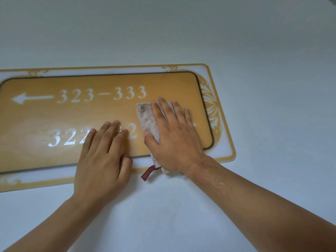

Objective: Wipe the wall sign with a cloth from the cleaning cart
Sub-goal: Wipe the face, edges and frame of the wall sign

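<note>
A gold wall sign with white room numbers, an arrow and an ornate white-and-gold border is fixed to the wall. My right hand lies flat with straight fingers on a beige, soiled cloth, pressing it against the sign's right part. A red tag hangs from the cloth's lower end. My left hand rests flat on the sign's lower middle, fingers straight, covering some digits of the lower number row.
Plain pale wall surrounds the sign on all sides. The sign's left end runs out of view. The cleaning cart is not in view.
</note>
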The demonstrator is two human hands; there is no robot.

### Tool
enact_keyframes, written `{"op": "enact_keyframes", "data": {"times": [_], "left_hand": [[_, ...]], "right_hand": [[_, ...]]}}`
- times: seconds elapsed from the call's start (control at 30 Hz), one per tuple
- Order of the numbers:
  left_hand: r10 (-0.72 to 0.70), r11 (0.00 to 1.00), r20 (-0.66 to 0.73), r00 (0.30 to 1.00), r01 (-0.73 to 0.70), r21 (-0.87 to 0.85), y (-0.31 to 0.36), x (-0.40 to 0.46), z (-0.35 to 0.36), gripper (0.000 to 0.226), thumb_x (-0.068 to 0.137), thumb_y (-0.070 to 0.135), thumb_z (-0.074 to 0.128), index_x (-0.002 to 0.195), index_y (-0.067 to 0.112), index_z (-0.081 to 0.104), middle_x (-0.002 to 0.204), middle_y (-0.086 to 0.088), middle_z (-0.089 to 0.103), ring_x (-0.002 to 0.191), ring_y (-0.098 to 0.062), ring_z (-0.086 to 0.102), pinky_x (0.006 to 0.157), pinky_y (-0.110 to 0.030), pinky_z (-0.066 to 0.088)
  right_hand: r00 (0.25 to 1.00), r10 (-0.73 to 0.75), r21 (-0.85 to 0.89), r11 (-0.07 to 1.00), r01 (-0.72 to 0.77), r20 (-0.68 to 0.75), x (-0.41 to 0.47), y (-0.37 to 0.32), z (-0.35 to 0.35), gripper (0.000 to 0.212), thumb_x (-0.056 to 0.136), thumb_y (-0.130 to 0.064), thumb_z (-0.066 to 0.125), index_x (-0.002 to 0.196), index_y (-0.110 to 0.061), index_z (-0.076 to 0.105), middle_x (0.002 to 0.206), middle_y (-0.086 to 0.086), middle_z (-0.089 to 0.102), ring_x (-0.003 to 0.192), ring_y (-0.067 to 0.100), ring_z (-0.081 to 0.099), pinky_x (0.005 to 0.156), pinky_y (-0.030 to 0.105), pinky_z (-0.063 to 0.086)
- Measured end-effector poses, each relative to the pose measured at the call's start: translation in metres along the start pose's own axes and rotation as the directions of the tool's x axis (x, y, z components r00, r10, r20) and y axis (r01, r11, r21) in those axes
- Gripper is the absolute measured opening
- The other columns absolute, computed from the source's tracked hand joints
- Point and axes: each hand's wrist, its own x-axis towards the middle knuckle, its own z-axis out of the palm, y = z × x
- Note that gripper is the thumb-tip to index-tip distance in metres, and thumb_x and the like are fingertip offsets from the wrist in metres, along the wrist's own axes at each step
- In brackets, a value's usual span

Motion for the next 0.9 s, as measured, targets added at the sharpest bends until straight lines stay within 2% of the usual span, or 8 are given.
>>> {"op": "enact_keyframes", "data": {"times": [0.9], "left_hand": [[-0.002, 1.000, -0.031, 1.000, 0.003, 0.020, 0.001, 0.001, 0.004, 0.058, 0.081, 0.028, 0.042, 0.131, 0.002, 0.058, 0.147, -0.018, 0.051, 0.140, -0.036, 0.042, 0.118, -0.053, 0.027]], "right_hand": [[0.999, 0.009, -0.036, 0.999, -0.008, 0.031, -0.008, 0.043, -0.015, 0.075, 0.096, -0.056, 0.024, 0.161, -0.024, 0.005, 0.169, -0.004, -0.002, 0.154, 0.023, -0.004, 0.123, 0.050, -0.003]]}}
